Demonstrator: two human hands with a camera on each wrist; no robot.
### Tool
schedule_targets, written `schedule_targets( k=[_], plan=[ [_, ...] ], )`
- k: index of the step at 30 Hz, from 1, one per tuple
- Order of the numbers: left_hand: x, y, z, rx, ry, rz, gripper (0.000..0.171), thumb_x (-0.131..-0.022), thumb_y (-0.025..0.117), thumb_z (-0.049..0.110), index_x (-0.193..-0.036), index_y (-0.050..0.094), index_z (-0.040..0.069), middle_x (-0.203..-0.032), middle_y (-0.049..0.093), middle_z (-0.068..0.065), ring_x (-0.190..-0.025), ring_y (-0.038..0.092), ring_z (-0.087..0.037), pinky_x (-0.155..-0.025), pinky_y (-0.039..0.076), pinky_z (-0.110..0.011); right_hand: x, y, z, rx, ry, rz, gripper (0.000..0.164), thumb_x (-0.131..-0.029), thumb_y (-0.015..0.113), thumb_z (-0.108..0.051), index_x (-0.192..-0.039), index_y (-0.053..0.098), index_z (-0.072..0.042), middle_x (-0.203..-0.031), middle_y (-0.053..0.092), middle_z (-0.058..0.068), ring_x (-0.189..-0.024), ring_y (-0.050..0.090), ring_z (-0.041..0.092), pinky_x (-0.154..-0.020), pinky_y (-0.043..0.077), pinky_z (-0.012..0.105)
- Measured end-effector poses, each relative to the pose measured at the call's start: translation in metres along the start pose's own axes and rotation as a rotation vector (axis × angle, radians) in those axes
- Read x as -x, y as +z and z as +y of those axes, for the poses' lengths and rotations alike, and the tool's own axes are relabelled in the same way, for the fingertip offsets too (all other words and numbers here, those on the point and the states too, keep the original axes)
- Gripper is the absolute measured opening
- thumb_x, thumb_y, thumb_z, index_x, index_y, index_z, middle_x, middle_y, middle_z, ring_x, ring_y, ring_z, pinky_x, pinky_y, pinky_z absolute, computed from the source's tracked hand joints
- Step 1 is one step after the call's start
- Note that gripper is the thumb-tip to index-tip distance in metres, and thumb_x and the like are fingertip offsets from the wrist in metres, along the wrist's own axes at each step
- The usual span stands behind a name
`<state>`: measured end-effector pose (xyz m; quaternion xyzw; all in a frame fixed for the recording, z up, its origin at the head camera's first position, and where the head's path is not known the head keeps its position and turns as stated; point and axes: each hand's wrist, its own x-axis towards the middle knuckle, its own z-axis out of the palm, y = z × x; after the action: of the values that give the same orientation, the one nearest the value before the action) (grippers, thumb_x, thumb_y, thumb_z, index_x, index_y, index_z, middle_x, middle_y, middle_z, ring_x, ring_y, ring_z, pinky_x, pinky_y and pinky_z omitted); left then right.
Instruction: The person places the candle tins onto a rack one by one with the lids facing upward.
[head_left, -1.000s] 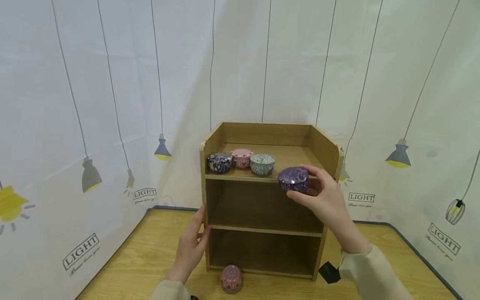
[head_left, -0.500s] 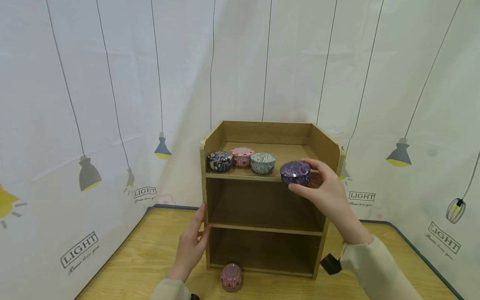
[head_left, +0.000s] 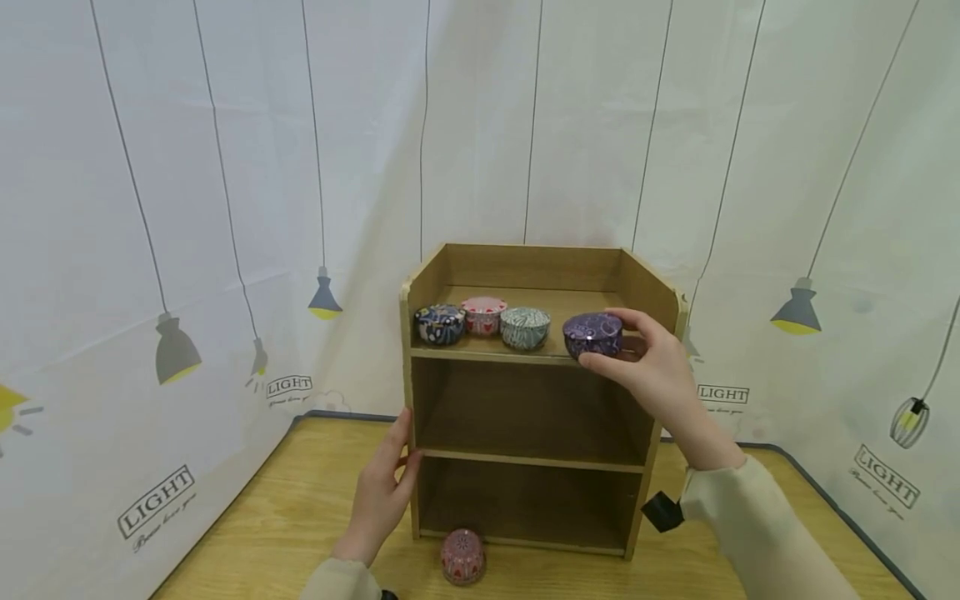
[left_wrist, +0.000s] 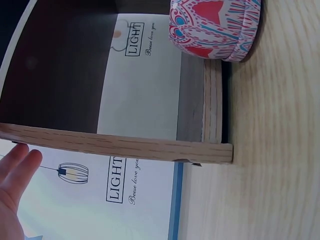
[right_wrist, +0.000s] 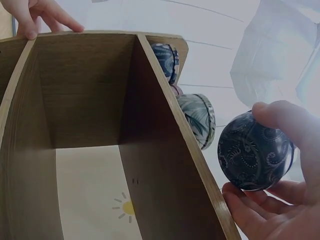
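Note:
My right hand (head_left: 656,367) grips a round purple patterned tin (head_left: 592,335) between thumb and fingers, close over the front edge of the top shelf. In the right wrist view the tin (right_wrist: 255,152) shows its dark swirl-printed underside. My left hand (head_left: 382,483) rests with fairly straight fingers against the left side of a wooden shelf unit (head_left: 528,460). On the top shelf, at left, stand a dark blue patterned tin (head_left: 440,325), a pink tin with red hearts (head_left: 483,317) and a pale green leaf-patterned tin (head_left: 525,328).
Another pink tin (head_left: 462,557) sits on the wooden table (head_left: 285,517) at the unit's lower left front. Raised side walls and a back board (head_left: 532,268) border the top shelf. White printed curtains (head_left: 225,208) surround the table.
My right hand has raised the purple tin and shifted it slightly right, from below the top shelf's edge to its level. My left hand has stayed at the unit's side.

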<state>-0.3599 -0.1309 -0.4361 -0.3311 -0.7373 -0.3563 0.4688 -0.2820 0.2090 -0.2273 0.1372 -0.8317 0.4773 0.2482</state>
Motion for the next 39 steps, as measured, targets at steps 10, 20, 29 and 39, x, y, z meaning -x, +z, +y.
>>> schedule_targets(
  k=[10,20,29,39],
  plan=[
    [0.0,0.001,-0.002,-0.027,0.043,0.031,0.053,-0.103,0.046,0.029,-0.145,0.04,-0.003,-0.144,0.048,-0.014,-0.122,0.053,-0.019,-0.087,0.052,-0.02,-0.012,-0.005,0.0,0.064,0.021,-0.014,0.076,-0.081,0.08,-0.034,-0.143,0.045,-0.006,-0.134,0.052,0.017,-0.112,0.059,0.033,-0.085,0.055,0.039],
    [0.0,0.002,-0.003,-0.042,0.048,0.031,0.054,-0.103,0.045,0.03,-0.145,0.04,-0.003,-0.143,0.048,-0.014,-0.121,0.054,-0.02,-0.09,0.047,-0.014,-0.025,-0.008,-0.002,0.141,0.04,-0.058,0.08,-0.081,0.079,-0.04,-0.143,0.044,-0.004,-0.135,0.051,0.02,-0.117,0.056,0.035,-0.087,0.054,0.049],
    [0.001,0.002,-0.002,-0.037,0.042,0.025,0.052,-0.103,0.048,0.026,-0.146,0.039,-0.002,-0.145,0.047,-0.013,-0.122,0.053,-0.019,-0.09,0.048,-0.015,-0.035,-0.009,-0.004,0.183,0.063,-0.09,0.084,-0.079,0.078,-0.047,-0.143,0.043,-0.005,-0.132,0.053,0.021,-0.115,0.056,0.034,-0.082,0.055,0.044],
    [-0.001,0.001,0.0,-0.039,0.027,0.021,0.071,-0.082,0.068,-0.01,-0.146,0.039,-0.001,-0.144,0.047,-0.013,-0.121,0.053,-0.021,-0.09,0.048,-0.015,-0.043,-0.008,-0.001,0.229,0.076,-0.129,0.083,-0.081,0.077,-0.046,-0.143,0.043,-0.003,-0.126,0.056,0.024,-0.113,0.057,0.035,-0.079,0.056,0.041]
  ],
)
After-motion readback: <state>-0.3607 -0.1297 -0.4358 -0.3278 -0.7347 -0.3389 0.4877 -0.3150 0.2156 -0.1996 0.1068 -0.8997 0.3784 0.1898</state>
